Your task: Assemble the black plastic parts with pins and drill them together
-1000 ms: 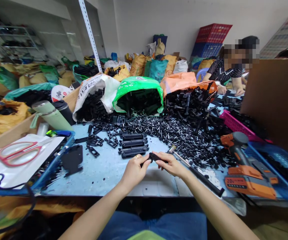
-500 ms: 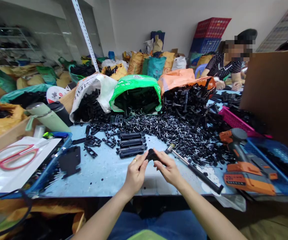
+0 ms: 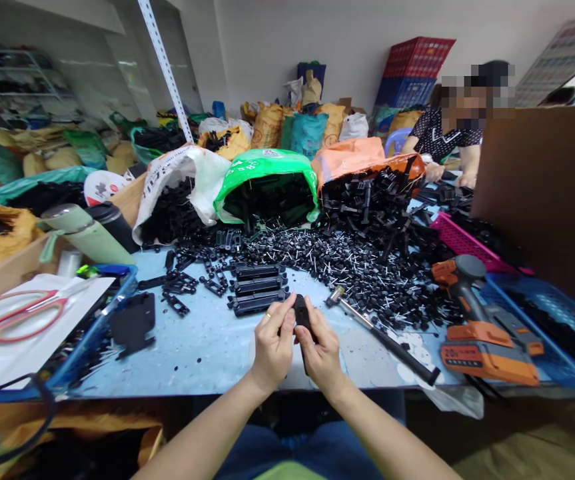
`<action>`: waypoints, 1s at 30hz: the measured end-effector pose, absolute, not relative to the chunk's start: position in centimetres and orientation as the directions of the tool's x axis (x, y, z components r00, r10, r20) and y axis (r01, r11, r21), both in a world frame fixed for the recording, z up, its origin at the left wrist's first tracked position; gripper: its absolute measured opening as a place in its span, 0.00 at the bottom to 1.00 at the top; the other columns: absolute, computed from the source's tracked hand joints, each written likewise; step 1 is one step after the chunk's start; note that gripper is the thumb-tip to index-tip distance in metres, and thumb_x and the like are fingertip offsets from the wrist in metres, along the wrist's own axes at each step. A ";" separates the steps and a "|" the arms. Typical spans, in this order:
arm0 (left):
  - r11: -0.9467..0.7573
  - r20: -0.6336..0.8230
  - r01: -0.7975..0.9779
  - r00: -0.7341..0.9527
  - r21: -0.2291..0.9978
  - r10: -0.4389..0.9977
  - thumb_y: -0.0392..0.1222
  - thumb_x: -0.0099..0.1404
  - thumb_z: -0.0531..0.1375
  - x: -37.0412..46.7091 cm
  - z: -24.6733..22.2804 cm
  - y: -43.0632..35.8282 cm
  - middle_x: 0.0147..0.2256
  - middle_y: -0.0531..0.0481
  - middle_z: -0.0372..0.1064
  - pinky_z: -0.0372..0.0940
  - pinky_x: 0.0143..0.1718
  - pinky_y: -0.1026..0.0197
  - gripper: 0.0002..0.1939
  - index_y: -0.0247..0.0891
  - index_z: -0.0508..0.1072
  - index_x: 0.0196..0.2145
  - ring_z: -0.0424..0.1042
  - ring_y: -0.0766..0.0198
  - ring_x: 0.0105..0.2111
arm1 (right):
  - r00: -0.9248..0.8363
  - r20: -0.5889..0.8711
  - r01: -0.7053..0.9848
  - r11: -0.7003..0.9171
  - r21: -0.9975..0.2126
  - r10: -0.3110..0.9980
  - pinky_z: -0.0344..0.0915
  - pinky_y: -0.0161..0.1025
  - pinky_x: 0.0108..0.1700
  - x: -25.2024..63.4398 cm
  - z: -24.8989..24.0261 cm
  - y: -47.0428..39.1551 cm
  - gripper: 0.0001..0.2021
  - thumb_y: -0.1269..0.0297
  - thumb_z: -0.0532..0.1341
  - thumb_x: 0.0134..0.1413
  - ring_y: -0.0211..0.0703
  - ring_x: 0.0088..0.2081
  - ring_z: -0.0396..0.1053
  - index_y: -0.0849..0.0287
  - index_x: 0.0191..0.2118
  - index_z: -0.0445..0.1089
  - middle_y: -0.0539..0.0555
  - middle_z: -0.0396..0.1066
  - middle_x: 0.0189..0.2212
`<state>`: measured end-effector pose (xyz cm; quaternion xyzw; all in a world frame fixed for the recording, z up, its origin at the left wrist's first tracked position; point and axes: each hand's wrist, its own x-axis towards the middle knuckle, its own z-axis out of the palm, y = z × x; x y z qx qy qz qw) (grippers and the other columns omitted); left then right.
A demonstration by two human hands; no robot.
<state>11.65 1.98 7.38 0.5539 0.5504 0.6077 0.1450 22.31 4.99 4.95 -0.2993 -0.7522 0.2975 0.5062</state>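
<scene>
Between my hands, over the blue table top (image 3: 207, 353), a dark elongated part (image 3: 302, 313) points away from me. My left hand (image 3: 273, 340) pinches its left side near the far end, and a ring shows on one finger. Fingers of my right hand (image 3: 321, 343) close on its right side, with the near end showing below them. Several black bars (image 3: 258, 287) lie stacked in rows just beyond my left hand. A hammer (image 3: 384, 337) with a black grip rests to the right of my right hand. Small black pieces with metal pins (image 3: 337, 260) are heaped beyond.
An orange cordless tool (image 3: 487, 350) lies at the right beside a blue basket (image 3: 562, 307). Open sacks, including a green one (image 3: 267, 163), line the back. Red scissors (image 3: 20, 313) lie left. A person (image 3: 442, 133) sits at the far right behind cardboard (image 3: 542, 200).
The dark part has turned from lying sideways to pointing away from me. My right hand has moved left, closer to my left hand. The whole view has shifted slightly.
</scene>
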 end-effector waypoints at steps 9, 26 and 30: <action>0.194 -0.124 0.111 -0.453 0.975 0.883 0.51 0.65 0.49 10.7 0.3 -0.2 0.37 0.43 0.68 0.68 0.32 0.57 0.27 0.34 0.54 0.58 0.72 0.60 0.31 | -0.546 0.275 0.577 0.593 -0.561 0.791 0.61 0.45 0.49 27.0 2.7 14.7 0.19 0.55 0.52 0.59 0.46 0.47 0.63 0.52 0.55 0.62 0.56 0.64 0.48; -0.216 -0.030 0.944 0.231 0.250 0.973 0.32 0.64 0.49 8.5 2.4 1.6 0.40 0.43 0.66 0.62 0.43 0.54 0.19 0.37 0.63 0.52 0.65 0.56 0.41 | -0.065 0.016 0.633 0.054 -0.772 0.998 0.62 0.33 0.28 35.7 6.7 27.4 0.16 0.58 0.61 0.48 0.35 0.24 0.64 0.64 0.41 0.66 0.51 0.68 0.27; -0.275 -0.035 0.863 0.319 0.424 0.947 0.39 0.65 0.51 8.6 2.3 2.0 0.45 0.44 0.63 0.59 0.47 0.55 0.19 0.40 0.60 0.54 0.63 0.57 0.46 | -0.682 -0.011 0.528 0.482 -0.699 0.731 0.60 0.34 0.31 34.5 5.5 17.5 0.16 0.51 0.59 0.50 0.37 0.28 0.66 0.58 0.39 0.68 0.50 0.70 0.29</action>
